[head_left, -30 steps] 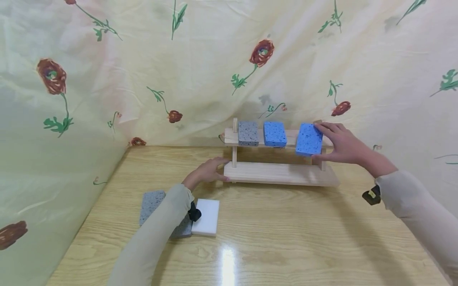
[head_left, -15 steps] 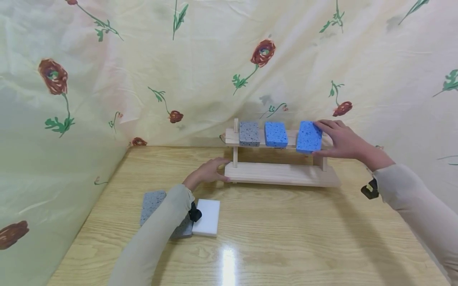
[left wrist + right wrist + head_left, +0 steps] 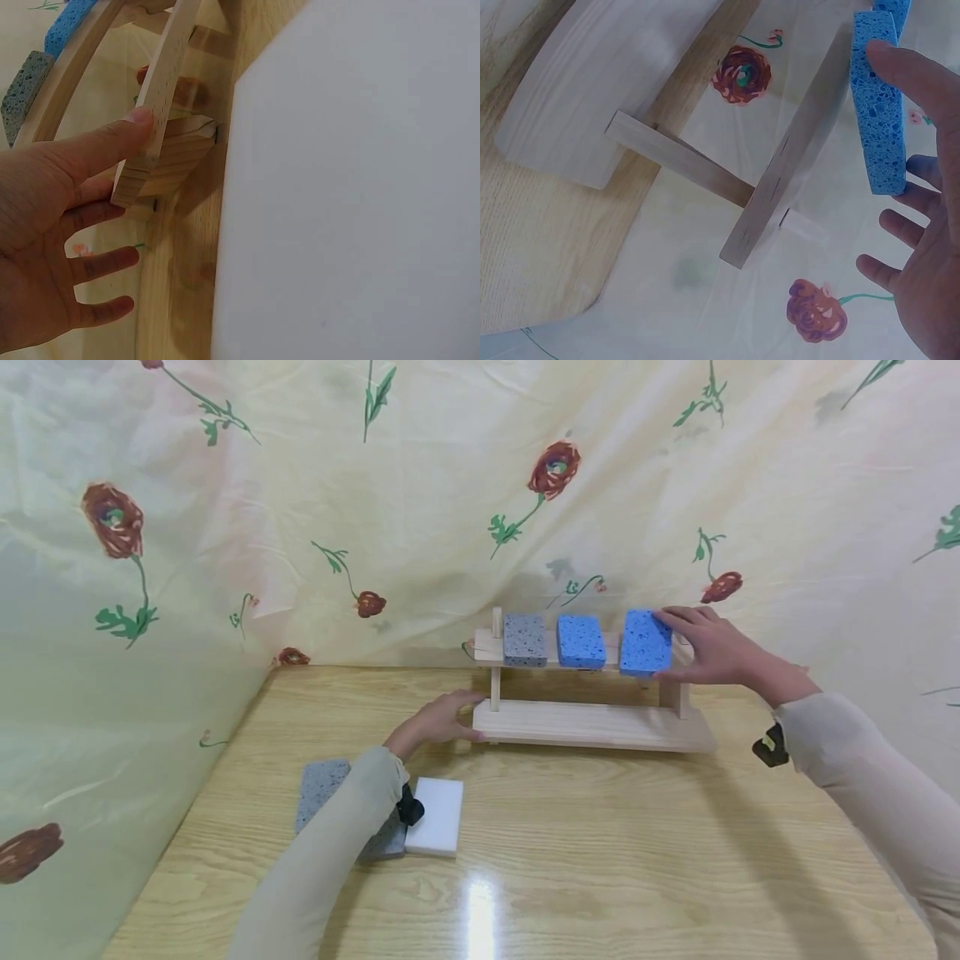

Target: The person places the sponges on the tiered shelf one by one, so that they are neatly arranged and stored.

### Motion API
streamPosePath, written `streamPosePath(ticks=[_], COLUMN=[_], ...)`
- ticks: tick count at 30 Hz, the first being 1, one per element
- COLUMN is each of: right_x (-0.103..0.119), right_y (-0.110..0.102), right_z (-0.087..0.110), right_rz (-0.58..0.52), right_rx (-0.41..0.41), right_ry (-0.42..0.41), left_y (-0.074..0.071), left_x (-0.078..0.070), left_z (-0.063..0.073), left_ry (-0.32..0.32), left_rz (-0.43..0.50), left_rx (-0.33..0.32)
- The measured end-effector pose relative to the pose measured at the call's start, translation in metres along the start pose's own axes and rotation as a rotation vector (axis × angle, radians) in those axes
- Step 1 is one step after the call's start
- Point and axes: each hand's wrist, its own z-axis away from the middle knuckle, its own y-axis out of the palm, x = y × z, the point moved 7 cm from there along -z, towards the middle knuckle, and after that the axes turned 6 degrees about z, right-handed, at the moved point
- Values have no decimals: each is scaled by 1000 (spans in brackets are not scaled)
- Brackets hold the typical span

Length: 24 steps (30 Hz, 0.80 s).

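Note:
A small two-tier wooden rack (image 3: 585,725) stands against the back cloth. At its left end my left hand (image 3: 438,722) holds the lower board, thumb on top in the left wrist view. My right hand (image 3: 720,647) pinches a blue sponge (image 3: 647,642) between thumb and fingers at the right part of the upper tier. The right wrist view shows that sponge (image 3: 879,112) edge-on, close to the upper board; whether it touches cannot be told. To its left on the upper tier lie another blue sponge (image 3: 581,642) and a grey sponge (image 3: 525,641).
On the wooden table, a white sponge block (image 3: 437,817) lies beside a grey sponge (image 3: 386,842), partly hidden by my left sleeve. Another grey sponge (image 3: 321,785) lies further left. Flowered cloth (image 3: 420,510) hangs behind and at the left.
My right hand has shifted slightly left and back with the blue sponge, nearer the middle sponge. The left hand has stayed on the rack.

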Motion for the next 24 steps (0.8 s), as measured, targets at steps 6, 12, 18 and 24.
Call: streamPosePath(ticks=[6, 12, 18, 24], right_x=[-2, -4, -5, -8], right_y=[0, 4, 9, 11], right_z=[-6, -11, -15, -17], right_rz=[16, 20, 4, -14], right_rx=[3, 55, 111, 128], right_ry=[-14, 14, 52, 56], left_y=[0, 1, 1, 1], left_x=[1, 3, 3, 2], left_z=[-1, -2, -2, -2], left_ry=[0, -5, -6, -2], left_rz=[2, 7, 6, 11], left_rx=[-6, -4, -2, -1])
